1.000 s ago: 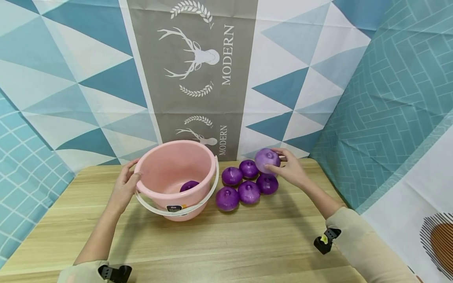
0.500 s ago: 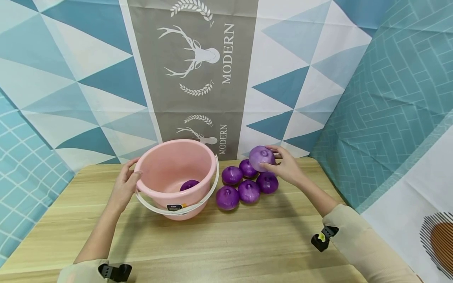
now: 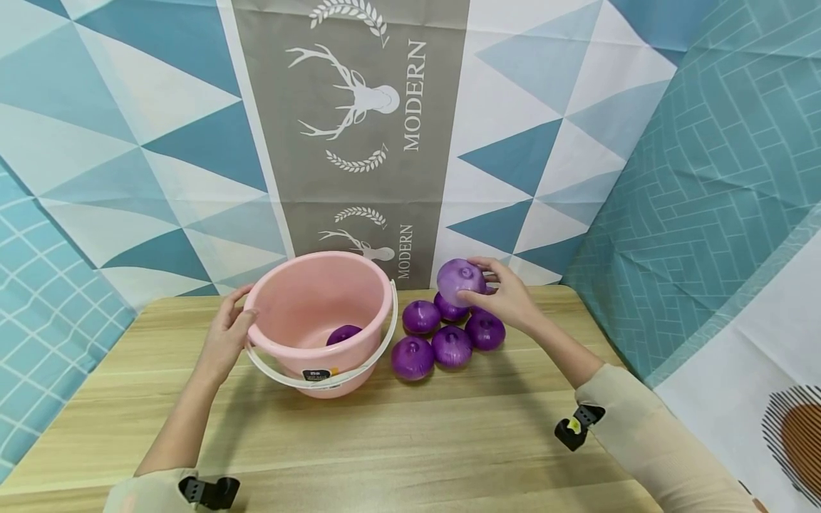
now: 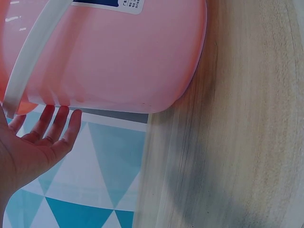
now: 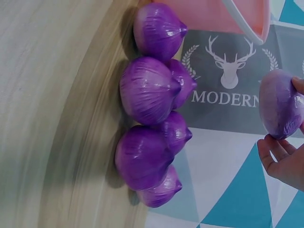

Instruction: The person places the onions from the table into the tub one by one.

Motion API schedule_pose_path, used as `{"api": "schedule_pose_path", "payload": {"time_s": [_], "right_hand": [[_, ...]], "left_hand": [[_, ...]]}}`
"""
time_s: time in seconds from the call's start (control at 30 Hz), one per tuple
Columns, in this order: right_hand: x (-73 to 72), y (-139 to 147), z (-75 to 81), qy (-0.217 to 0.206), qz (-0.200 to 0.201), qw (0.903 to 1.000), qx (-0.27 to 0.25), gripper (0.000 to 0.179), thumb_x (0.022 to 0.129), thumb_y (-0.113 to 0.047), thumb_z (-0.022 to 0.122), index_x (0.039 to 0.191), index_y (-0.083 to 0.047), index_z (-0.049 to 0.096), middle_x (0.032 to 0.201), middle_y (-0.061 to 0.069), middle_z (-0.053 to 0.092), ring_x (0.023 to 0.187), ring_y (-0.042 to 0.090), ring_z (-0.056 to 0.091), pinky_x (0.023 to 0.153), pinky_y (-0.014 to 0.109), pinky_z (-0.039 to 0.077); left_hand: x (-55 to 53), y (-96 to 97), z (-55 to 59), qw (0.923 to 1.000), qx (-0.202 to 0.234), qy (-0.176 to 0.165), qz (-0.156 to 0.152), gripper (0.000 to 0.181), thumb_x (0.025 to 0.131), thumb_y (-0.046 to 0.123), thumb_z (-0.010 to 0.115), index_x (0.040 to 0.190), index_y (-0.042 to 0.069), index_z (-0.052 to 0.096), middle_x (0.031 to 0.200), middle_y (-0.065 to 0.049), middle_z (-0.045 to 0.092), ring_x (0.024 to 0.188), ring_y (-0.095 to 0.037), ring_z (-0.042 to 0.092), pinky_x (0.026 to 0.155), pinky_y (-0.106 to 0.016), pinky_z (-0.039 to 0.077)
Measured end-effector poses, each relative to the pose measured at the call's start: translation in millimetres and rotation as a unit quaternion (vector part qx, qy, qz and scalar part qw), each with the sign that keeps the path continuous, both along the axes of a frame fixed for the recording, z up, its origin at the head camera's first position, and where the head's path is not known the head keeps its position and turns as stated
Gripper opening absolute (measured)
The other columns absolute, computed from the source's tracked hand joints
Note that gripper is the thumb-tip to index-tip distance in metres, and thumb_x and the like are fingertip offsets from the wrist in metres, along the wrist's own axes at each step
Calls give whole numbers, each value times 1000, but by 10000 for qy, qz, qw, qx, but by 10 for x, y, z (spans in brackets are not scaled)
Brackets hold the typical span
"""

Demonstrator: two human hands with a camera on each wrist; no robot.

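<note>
A pale beige left sleeve (image 3: 150, 493) and a matching right sleeve (image 3: 648, 434) are worn, softly creased. To each cuff a small, blocky black device is fixed; the right device (image 3: 566, 434) is marked by a yellow-green patch (image 3: 574, 425). The left hand (image 3: 224, 335) and right hand (image 3: 509, 296) are left bare.

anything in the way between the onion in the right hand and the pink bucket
Only the rim of the pink bucket stands between; the onion in the right hand would likely need to clear it. The other onions lie lower, and the white handle hangs down outside.
</note>
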State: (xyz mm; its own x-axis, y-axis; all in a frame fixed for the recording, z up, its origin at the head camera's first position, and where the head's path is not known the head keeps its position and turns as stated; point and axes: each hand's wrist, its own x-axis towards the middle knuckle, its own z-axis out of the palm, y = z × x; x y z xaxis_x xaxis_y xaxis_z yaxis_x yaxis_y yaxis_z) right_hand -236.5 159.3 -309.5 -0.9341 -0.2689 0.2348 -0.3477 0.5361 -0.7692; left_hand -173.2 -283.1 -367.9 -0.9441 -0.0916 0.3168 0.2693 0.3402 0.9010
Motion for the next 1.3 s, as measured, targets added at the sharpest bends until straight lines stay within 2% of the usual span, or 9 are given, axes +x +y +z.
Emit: {"api": "schedule_pose_path", "payload": {"time_s": [0.47,1.3], "right_hand": [[-9,-261,125,98,313,9994,-141,66,79,-30,75,136,-16,45,133,10,48,118,32,51,93,43,50],[-23,-729,184,418,700,9959,-403,62,78,-26,75,133,-17,48,127,8,53,112,28,56,85,36,55]], "left_hand": [[7,-2,-1,10000,17,22,-31,47,99,18,42,143,7,30,96,16,56,71,-1,60,57,-18,53],[13,0,4,10000,20,-26,-29,48,99,19,43,143,9,30,96,17,56,72,-1,60,57,-18,54]]}}
